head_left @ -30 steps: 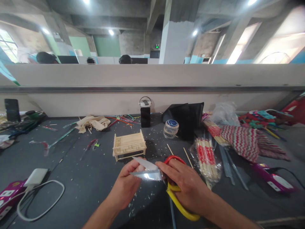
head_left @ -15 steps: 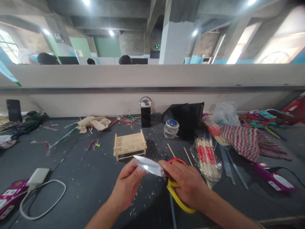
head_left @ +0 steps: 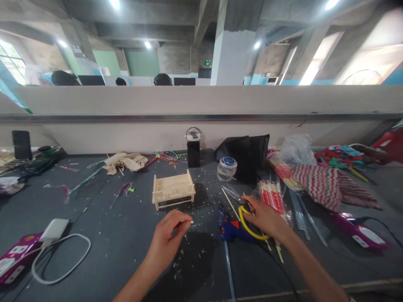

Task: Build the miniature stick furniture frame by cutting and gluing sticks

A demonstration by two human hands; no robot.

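My left hand (head_left: 170,235) pinches a tiny pale piece of wooden stick (head_left: 192,222) between thumb and fingertips. Just beyond it stands a small bed-shaped wooden model (head_left: 174,191) made of sticks. Low over the table at the right, my right hand (head_left: 266,216) has its fingers on the scissors (head_left: 244,223), whose yellow handle loop shows while the blades point away from me. Beneath and beside them lies a blue glue gun (head_left: 231,230). A thin wooden stick (head_left: 231,203) rests beside the scissors.
Packed sticks (head_left: 271,196) lie right of my right hand. A clear jar (head_left: 227,168) and an upright phone (head_left: 193,154) stand behind. Purple power strips (head_left: 359,235) sit at both sides, a white charger (head_left: 55,230) at left. A translucent glue stick (head_left: 229,268) lies in front.
My hands have moved apart. The scissors went from between them, blades toward the left hand, out to the right and down near the table, blades now pointing away. The glue gun is uncovered.
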